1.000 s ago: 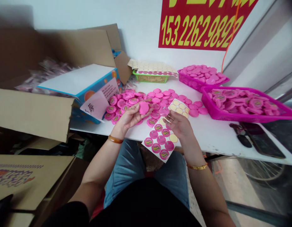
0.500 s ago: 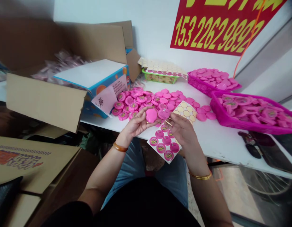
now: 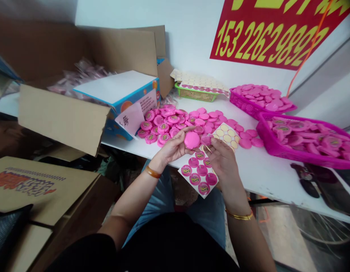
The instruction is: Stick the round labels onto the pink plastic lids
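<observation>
Your L hand (image 3: pixel 175 149) grips the pink cap (image 3: pixel 192 139) by its fingertips at frame centre, over the table (image 3: pixel 265 170) edge, w/ your R hand (image 3: pixel 223 160) pinching a round sticker (image 3: pixel 206 140) just right of it, sticker sheet (image 3: pixel 199 175) below.

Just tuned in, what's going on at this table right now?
A seated person works at a white table. The left hand holds a plain pink cap by its edge. The right hand holds a partly used sticker sheet, with its fingertips right beside the cap. A pile of caps lies on the table behind, and a pink basket of caps stands at the right.
</observation>
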Demonstrator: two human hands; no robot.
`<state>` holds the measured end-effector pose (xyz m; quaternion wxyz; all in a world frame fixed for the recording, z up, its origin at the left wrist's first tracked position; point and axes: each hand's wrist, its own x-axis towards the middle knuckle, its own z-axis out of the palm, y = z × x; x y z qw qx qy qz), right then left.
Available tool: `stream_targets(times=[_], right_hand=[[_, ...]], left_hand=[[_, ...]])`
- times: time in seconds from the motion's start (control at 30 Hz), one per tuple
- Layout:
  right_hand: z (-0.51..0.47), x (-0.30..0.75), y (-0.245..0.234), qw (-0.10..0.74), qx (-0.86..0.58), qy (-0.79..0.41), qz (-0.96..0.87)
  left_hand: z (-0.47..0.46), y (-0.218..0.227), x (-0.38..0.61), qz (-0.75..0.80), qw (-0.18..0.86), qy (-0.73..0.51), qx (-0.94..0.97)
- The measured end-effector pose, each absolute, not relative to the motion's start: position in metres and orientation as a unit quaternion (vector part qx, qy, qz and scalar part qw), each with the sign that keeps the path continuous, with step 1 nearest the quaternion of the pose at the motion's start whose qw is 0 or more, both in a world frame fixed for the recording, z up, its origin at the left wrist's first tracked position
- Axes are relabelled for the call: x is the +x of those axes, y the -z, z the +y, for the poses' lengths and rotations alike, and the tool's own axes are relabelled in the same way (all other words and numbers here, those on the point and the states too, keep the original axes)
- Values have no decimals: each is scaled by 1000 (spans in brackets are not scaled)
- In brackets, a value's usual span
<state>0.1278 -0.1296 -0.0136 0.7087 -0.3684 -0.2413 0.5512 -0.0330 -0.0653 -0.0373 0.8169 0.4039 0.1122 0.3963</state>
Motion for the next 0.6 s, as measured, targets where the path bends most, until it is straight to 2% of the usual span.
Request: stream_targets(times=[0.33,0.6], right_hand=[[-127,129,20,711,-355,-567,-216],[-132,119,20,718,-369,-542,-236]], left_hand=[[-74,39,-27,186,750,-398,494],[-71,53,-23,108,827,-420,358]])
